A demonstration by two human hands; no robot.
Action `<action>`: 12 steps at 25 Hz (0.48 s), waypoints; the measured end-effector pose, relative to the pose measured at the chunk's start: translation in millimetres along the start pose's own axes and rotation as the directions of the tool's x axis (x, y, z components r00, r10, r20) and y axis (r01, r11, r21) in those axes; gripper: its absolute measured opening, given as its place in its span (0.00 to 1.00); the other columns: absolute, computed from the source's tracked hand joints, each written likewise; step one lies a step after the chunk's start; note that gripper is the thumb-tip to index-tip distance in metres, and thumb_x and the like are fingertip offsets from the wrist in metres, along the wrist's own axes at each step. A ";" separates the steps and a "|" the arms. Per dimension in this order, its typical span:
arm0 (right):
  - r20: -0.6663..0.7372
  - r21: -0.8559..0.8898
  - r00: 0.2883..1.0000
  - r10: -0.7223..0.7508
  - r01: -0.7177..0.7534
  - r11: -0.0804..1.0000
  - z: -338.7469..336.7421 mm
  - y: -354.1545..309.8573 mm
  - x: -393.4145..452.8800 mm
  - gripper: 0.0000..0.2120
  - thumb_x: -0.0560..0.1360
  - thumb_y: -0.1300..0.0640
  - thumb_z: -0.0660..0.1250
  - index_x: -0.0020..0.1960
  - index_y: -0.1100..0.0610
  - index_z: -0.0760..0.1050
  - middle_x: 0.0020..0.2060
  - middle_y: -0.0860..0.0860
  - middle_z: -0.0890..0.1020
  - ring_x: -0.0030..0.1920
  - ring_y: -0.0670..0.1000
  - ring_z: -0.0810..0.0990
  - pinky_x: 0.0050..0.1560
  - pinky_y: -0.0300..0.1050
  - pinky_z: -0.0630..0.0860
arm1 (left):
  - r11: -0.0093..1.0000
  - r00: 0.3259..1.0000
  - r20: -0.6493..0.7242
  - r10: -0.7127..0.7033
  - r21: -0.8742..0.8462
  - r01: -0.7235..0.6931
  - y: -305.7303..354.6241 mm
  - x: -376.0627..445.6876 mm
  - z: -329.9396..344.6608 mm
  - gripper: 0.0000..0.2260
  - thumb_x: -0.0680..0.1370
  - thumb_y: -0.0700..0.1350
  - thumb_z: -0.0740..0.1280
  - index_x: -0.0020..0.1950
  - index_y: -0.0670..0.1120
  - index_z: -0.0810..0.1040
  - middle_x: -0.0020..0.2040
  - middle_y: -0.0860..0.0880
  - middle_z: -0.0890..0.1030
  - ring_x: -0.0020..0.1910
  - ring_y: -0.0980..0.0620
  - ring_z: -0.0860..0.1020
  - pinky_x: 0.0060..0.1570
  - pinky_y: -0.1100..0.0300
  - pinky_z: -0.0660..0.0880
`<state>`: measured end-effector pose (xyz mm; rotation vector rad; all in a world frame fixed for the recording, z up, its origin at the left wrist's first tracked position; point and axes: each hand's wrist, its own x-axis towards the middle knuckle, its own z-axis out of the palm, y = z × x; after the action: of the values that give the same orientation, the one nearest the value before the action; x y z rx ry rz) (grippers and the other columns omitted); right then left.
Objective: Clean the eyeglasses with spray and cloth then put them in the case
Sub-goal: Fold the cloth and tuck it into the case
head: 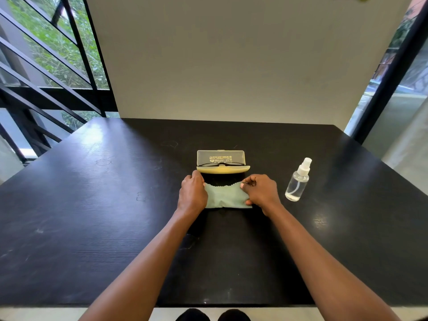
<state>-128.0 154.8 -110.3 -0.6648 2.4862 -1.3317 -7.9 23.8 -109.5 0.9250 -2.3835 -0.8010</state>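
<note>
Gripping both ends of the pale green zigzag-edged microfibre cloth (225,197), the left hand (193,193) curls over its left end while the right hand (260,193) pinches the right corners; it lies on the black wooden table (92,216). Just beyond, black-framed eyeglasses (220,163) sit in the open yellow plastic case (222,169), with the clear spray bottle (297,181) upright to the right
</note>
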 end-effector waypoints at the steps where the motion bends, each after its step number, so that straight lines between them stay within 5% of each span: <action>1: -0.003 -0.013 1.000 0.003 -0.003 1.000 0.4 0.0 1.1 0.03 0.74 0.57 0.68 0.42 0.51 0.77 0.38 0.46 0.77 0.20 0.42 0.77 0.23 0.32 0.74 | 1.000 1.000 0.003 -0.006 0.017 0.006 0.1 -0.1 0.3 0.05 0.77 0.37 0.57 0.49 0.39 0.71 0.50 0.39 0.75 0.44 0.45 0.71 0.41 0.54 0.69; 7: -0.044 -0.067 0.999 0.008 -0.011 0.998 3.6 -0.8 1.3 0.03 0.73 0.57 0.68 0.41 0.54 0.77 0.36 0.50 0.79 0.19 0.44 0.76 0.22 0.33 0.72 | 0.995 0.998 -0.002 -0.058 0.087 0.058 2.7 -0.5 2.5 0.07 0.78 0.37 0.59 0.55 0.39 0.71 0.53 0.39 0.75 0.49 0.42 0.75 0.46 0.51 0.73; 12: -0.097 -0.252 0.994 -0.051 0.026 0.967 2.3 -4.0 -1.6 0.05 0.73 0.56 0.68 0.42 0.56 0.74 0.40 0.51 0.78 0.42 0.50 0.76 0.40 0.44 0.72 | 0.967 0.991 -0.016 -0.131 0.217 0.131 6.7 -2.7 2.8 0.08 0.78 0.42 0.60 0.55 0.42 0.69 0.54 0.42 0.74 0.51 0.40 0.76 0.41 0.50 0.70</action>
<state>-124.6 152.0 -108.2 -0.7175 2.7677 -1.0988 -10.7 30.8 -107.7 1.1805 -2.4642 -0.5920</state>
